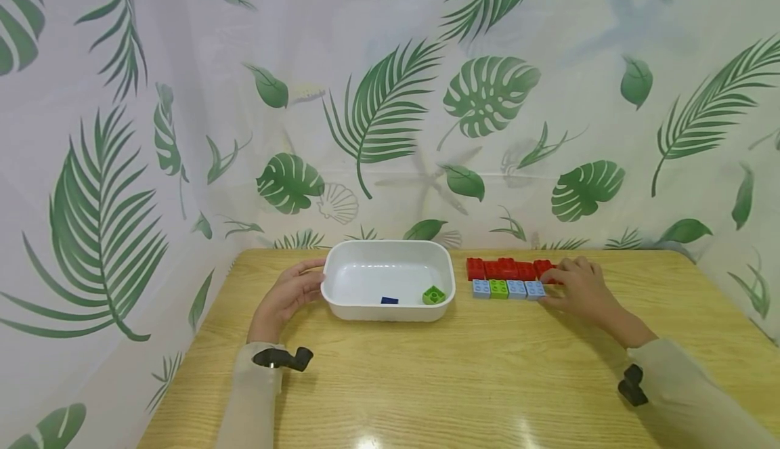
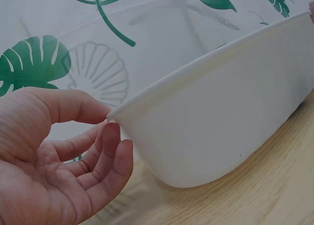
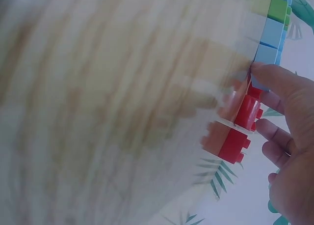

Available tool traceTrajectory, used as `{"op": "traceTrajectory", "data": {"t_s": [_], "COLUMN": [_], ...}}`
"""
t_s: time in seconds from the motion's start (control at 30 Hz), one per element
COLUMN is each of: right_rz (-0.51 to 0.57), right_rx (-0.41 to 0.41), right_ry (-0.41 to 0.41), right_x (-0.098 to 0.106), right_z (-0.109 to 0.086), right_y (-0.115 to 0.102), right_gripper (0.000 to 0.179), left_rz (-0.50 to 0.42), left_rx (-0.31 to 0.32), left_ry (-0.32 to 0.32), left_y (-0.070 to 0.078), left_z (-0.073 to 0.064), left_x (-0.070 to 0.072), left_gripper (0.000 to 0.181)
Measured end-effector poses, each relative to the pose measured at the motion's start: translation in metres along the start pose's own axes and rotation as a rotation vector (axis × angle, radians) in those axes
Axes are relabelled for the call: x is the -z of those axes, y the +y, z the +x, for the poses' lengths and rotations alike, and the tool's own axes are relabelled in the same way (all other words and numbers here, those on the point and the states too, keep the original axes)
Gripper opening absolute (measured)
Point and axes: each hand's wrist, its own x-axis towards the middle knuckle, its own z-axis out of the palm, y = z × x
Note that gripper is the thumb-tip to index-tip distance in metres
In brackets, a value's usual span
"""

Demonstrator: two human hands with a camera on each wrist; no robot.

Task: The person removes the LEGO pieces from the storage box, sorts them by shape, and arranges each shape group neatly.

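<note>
A white plastic tub [image 1: 390,312] holds a green block [image 1: 434,295] and a small dark blue piece [image 1: 390,301]. My left hand [image 2: 64,156] pinches the tub's rim at its left end, thumb and fingertips meeting on the edge. To the tub's right, light blue blocks [image 1: 517,289] and one green block [image 1: 498,289] line up in a row. Behind them runs a row of red blocks [image 1: 507,268]. At the right end, my right hand [image 1: 579,290] pinches the last light blue block [image 3: 265,58]. Its fingers partly hide the nearby red blocks [image 3: 248,112].
Everything stands on a wooden table [image 1: 426,374]. A leaf-printed curtain [image 1: 390,110] hangs right behind its back edge and along the left side. The tub and blocks sit near that back edge.
</note>
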Motion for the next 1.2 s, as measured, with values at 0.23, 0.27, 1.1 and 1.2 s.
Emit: {"op": "traceTrajectory", "data": {"t_s": [0.23,0.27,1.1,1.2], "right_rz": [0.004,0.005,0.032,0.023], "right_rx": [-0.004,-0.003,0.043,0.066], "right_ry": [0.002,0.002,0.038,0.056], "right_x": [-0.0014,-0.0015,0.0037,0.0046], "right_z": [-0.0001,-0.0001,0.0036,0.0070], "right_y": [0.0001,0.0001,-0.0073,-0.0088], "right_gripper": [0.031,0.031,0.036,0.041], "left_rz": [0.003,-0.002,-0.009,0.000], "left_rx": [0.001,0.002,0.012,0.014], "left_ry": [0.000,0.002,0.009,0.010], "left_y": [0.0006,0.0007,-0.0004,0.0004], "left_z": [0.0008,0.0008,0.0013,0.0000], "left_x": [-0.0004,-0.0005,-0.0002,-0.0006], "left_gripper": [0.051,0.051,0.050,0.051]}}
